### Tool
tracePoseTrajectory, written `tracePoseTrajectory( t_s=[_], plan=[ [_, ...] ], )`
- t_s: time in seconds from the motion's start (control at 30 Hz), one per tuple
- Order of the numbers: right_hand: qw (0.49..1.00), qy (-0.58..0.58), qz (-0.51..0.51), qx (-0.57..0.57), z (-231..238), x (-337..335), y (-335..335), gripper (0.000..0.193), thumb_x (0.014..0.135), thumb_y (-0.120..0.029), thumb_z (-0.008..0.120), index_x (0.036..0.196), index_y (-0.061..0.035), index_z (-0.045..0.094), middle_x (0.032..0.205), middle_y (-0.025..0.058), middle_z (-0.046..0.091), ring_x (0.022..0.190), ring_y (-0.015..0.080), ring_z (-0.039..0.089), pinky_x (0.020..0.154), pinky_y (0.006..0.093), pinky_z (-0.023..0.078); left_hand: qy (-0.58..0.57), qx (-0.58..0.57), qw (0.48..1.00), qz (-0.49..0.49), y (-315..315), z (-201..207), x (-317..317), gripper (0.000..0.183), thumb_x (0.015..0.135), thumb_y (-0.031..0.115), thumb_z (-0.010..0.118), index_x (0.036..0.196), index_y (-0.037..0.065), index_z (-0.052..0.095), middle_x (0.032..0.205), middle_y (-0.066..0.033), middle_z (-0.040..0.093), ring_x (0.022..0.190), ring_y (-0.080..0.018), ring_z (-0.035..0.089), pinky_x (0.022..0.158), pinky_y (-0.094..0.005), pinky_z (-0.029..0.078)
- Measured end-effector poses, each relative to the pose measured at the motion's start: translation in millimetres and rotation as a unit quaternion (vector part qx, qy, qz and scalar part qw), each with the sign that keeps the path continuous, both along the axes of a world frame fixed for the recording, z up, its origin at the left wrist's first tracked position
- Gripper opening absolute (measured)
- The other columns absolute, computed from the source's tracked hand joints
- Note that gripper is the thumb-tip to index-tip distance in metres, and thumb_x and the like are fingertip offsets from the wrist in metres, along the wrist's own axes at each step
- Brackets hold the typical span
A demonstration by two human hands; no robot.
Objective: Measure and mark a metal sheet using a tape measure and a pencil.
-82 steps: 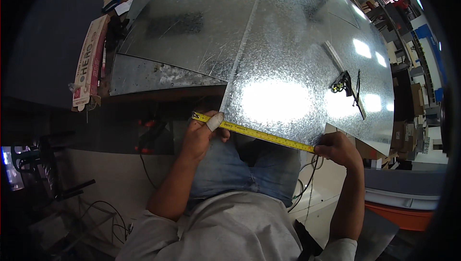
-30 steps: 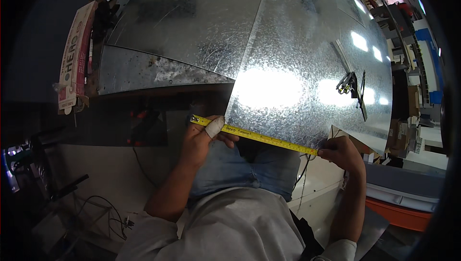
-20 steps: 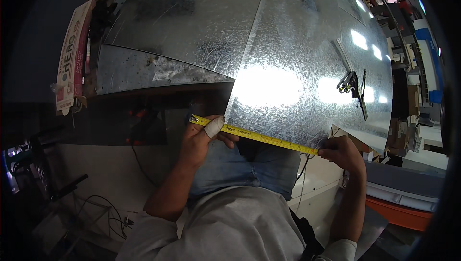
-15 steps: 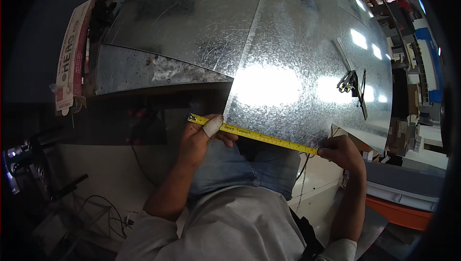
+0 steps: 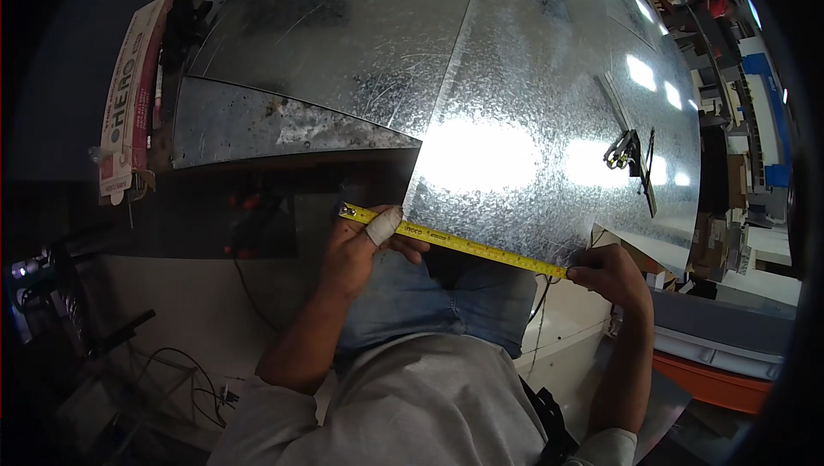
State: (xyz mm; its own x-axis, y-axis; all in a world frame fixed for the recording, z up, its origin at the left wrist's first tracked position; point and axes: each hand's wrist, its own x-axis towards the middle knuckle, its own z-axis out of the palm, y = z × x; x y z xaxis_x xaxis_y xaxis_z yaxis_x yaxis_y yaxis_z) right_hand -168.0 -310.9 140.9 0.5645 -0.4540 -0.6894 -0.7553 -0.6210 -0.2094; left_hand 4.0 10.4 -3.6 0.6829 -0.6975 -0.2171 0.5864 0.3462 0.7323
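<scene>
A: Where do we find the yellow measuring tape (image 5: 489, 249)?

B: We see it stretched along the near edge of the large shiny metal sheet (image 5: 515, 54), in front of our lap, sloping down toward the right.

A: How do we have each grip?

B: Our left hand (image 5: 348, 253) is closed around the tape near its metal-tipped end, which pokes out past the fingers to the left. The thumb, in a pale wrap (image 5: 384, 226), lies across the tape by the sheet's corner.

A: And our right hand (image 5: 614, 275)?

B: We have it pinching the tape between thumb and fingers, just where the visible strip stops.

A: What else do we have around us?

B: On the sheet's right side lies a slim metal rule (image 5: 613, 99), with a dark tool (image 5: 633, 157) whose kind we can't tell. Leftward we see a second sheet (image 5: 326, 45), a stained plate (image 5: 227, 127) and a long pinkish box (image 5: 130, 101). An orange bin (image 5: 712, 382) stands low on our right.
</scene>
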Motion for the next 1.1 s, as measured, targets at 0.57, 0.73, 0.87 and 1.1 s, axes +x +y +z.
tracePoseTrajectory(
  t_s=[0.57, 0.73, 0.87, 1.1],
  plan=[
    [0.999, 0.008, -0.029, -0.012, 0.8, 5.7, 5.7, 0.031, 0.077, -0.027, 0.080, 0.091, 0.0009, 0.077, 0.067, 0.0125, 0.069, 0.061, 0.0157, 0.063, 0.060, 0.0357, 0.050, 0.011, -0.008, 1.000, 0.004, 1.6, -1.7, 0.2, 0.036, 0.105, 0.024, 0.048, 0.117, -0.006, 0.065, 0.098, -0.0203, 0.073, 0.081, -0.0280, 0.073, 0.066, -0.0395, 0.060],
    [1.000, -0.016, -0.016, 0.002, -0.8, 5.6, 6.0, 0.026, 0.077, -0.024, 0.077, 0.081, 0.0014, 0.075, 0.060, 0.0064, 0.063, 0.053, 0.0112, 0.056, 0.052, 0.0307, 0.044, 0.004, 0.004, 1.000, -0.003, 1.2, -1.9, 0.6, 0.035, 0.105, 0.024, 0.050, 0.115, -0.005, 0.066, 0.096, -0.0190, 0.073, 0.080, -0.0261, 0.073, 0.067, -0.0383, 0.060],
    [1.000, 0.008, -0.026, 0.011, -0.9, 6.0, 3.4, 0.030, 0.078, -0.026, 0.080, 0.094, -0.0009, 0.078, 0.070, 0.0123, 0.070, 0.062, 0.0179, 0.064, 0.063, 0.0362, 0.050, 0.007, 0.008, 1.000, -0.003, 0.4, -1.6, 0.3, 0.034, 0.105, 0.024, 0.050, 0.114, -0.005, 0.066, 0.093, -0.0181, 0.073, 0.080, -0.0252, 0.073, 0.067, -0.0376, 0.059],
    [1.000, -0.009, -0.025, 0.017, -1.1, 5.5, 3.7, 0.029, 0.078, -0.025, 0.080, 0.092, 0.0000, 0.077, 0.068, 0.0114, 0.069, 0.061, 0.0154, 0.062, 0.061, 0.0345, 0.049, 0.005, 0.010, 1.000, -0.004, 0.3, -0.4, 1.3, 0.034, 0.105, 0.023, 0.050, 0.112, -0.006, 0.066, 0.092, -0.0197, 0.073, 0.077, -0.0260, 0.073, 0.067, -0.0379, 0.059]
  ],
)
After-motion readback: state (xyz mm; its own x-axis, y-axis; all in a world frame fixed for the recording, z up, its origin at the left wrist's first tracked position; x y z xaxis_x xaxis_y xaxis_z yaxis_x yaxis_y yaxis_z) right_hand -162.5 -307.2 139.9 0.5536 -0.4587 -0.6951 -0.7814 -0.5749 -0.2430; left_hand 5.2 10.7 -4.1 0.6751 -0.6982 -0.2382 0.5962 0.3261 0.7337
